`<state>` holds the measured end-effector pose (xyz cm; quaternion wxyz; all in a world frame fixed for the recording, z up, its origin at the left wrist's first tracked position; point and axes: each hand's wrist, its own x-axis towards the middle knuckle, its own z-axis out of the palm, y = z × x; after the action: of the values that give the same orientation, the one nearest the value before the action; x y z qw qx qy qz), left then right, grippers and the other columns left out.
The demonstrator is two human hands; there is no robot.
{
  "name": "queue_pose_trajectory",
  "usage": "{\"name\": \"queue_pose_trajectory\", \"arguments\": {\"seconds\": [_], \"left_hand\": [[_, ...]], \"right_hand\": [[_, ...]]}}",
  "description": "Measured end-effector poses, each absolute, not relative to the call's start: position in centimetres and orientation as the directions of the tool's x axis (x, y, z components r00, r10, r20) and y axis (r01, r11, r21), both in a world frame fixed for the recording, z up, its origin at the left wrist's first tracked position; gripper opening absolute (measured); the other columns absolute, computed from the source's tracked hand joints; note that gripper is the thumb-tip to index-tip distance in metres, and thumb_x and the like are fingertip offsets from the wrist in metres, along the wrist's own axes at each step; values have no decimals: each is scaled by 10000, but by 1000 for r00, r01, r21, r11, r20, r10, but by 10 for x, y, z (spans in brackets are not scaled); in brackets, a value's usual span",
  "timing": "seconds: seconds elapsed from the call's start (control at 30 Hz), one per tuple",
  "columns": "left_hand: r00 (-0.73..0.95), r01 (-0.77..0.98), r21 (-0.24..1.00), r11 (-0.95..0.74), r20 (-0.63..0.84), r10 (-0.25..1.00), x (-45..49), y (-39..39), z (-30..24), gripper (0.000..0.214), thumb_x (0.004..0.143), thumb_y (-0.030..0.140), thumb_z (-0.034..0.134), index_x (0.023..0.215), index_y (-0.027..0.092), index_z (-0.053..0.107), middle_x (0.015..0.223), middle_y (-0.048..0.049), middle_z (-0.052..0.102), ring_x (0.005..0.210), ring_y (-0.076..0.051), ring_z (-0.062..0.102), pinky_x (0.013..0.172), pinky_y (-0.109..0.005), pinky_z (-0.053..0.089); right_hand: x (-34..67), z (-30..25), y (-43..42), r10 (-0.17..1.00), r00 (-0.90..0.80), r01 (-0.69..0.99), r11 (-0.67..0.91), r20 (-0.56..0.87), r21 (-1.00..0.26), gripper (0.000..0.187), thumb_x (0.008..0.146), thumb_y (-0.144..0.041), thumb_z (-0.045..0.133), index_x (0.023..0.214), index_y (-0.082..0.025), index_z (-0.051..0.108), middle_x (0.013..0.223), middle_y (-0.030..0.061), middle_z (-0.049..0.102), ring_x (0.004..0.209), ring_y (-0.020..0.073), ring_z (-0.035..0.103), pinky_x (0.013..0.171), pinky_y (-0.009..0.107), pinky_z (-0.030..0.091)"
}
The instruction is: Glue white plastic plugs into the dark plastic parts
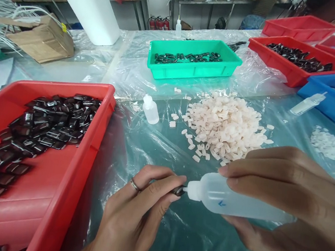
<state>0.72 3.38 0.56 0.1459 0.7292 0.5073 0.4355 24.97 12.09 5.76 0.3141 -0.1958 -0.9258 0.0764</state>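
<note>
Clear plastic sheeting (159, 141) covers the whole workbench, and on it the red tray (82, 159) at my left holds glossy black pieces (40, 125), while the green tray (190, 69) farther back holds a thin row of the same and a heap of white bits (226, 125) lies loose between them. My right hand (284, 198) is wrapped closed around a squeeze bottle (231, 200), laid sideways so its nozzle meets the small black piece (178, 190) that my left hand (133, 215) pinches between thumb and fingertips, just above the sheeting.
</note>
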Motion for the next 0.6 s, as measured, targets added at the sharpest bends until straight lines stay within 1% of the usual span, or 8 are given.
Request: {"name": "queue_pose_trajectory", "arguments": {"seconds": [0.13, 0.33, 0.5, 0.6], "left_hand": [[105, 613, 660, -434, 477, 873, 6, 32, 5, 319, 962, 16, 607, 1218, 190, 684, 1124, -37, 668, 971, -111, 692, 878, -170, 547], [99, 583, 695, -420, 452, 886, 8, 32, 6, 341, 961, 7, 605, 1245, 181, 676, 1138, -38, 645, 998, -109, 674, 885, -163, 540], [100, 593, 688, -418, 452, 886, 8, 31, 6, 353, 967, 12, 598, 1260, 195, 671, 1151, -28, 637, 995, -96, 676, 899, -148, 529], [96, 592, 687, -422, 459, 883, 7, 30, 4, 346, 966, 19, 605, 1257, 197, 666, 1147, -28, 644, 1003, -97, 676, 905, -147, 528]], "right_hand": [[251, 59, 119, 399, -719, 286, 916, 569, -281, 386, 806, -143, 762, 1167, -196, 638, 1154, 18, 720, 1028, 186, 671, 932, 302, 606], [252, 59, 116, 411, -734, 309, 911, 541, -273, 360, 831, -160, 743, 1173, -217, 647, 1181, 21, 727, 1051, 218, 680, 909, 332, 620], [250, 58, 119, 399, -734, 291, 916, 549, -278, 362, 817, -138, 753, 1157, -200, 645, 1159, 25, 729, 1037, 204, 685, 914, 322, 608], [249, 57, 119, 423, -710, 308, 905, 563, -293, 345, 831, -141, 739, 1150, -212, 630, 1130, 31, 723, 1018, 200, 683, 880, 332, 596]]}}
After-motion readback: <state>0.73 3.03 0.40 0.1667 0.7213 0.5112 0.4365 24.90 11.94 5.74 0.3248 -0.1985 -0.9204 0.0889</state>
